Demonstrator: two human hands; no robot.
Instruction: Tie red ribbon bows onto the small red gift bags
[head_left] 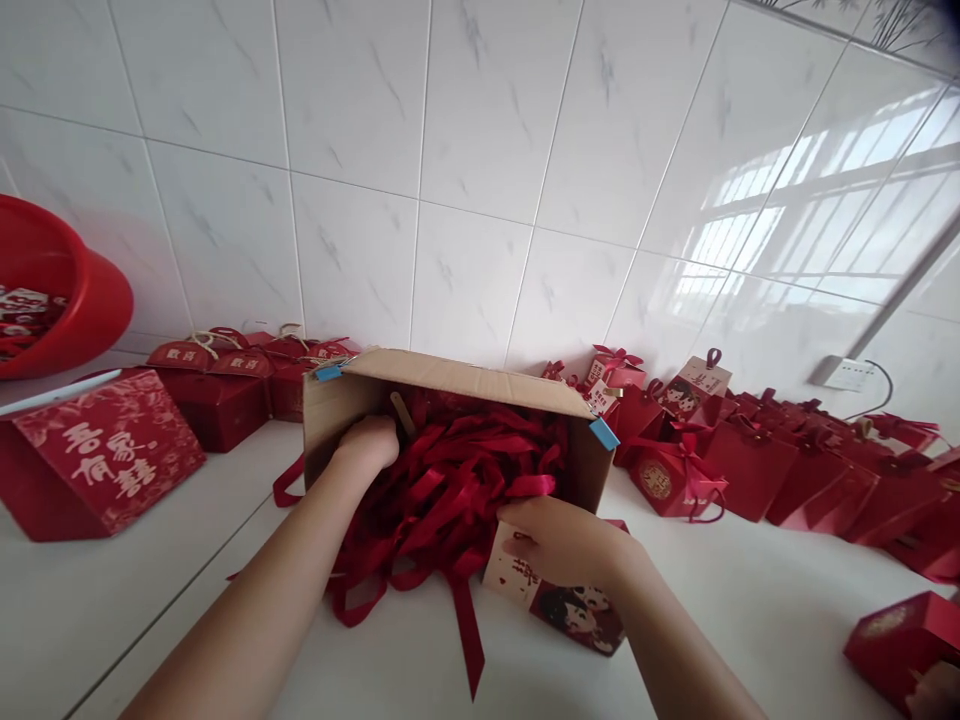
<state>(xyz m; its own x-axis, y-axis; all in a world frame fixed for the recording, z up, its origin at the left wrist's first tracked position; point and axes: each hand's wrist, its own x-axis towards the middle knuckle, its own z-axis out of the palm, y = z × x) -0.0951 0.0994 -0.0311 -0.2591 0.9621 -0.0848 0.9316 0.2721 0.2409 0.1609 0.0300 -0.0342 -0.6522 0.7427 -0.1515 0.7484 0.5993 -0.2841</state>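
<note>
A brown cardboard box (450,378) lies on its side on the white tiled floor, spilling a tangle of dark red ribbons (450,490). My left hand (367,445) reaches into the box's left side, fingers curled down among the ribbons; what they hold is hidden. My right hand (559,540) rests curled on a small red and cream gift box (570,605) printed with a cartoon couple, just in front of the box's right corner. One ribbon tail (469,630) trails toward me.
Rows of red gift boxes (750,460) line the wall on the right, more (225,385) on the left. A larger red box with gold characters (105,455) sits far left, beside a red basin (60,290). Another red box (900,640) lies near right.
</note>
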